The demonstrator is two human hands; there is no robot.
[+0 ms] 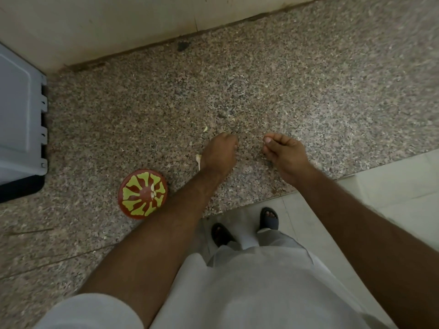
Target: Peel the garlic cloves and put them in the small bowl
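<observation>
The small bowl, red with a yellow pattern, stands on the granite counter at the lower left and holds a few pale peeled garlic cloves. My left hand rests knuckles-down on the counter to the right of and beyond the bowl. Its fingers are curled under and hide whatever is inside. A pale strip of garlic skin lies against its left edge. My right hand hovers a short way to the right, fingers curled and thumb bent over them, with nothing visible in it. A small garlic scrap lies beyond the left hand.
The speckled granite counter runs to a pale wall at the back. A grey plastic appliance stands at the left edge. The counter's front edge lies by my right wrist, with the tiled floor and my sandalled feet below.
</observation>
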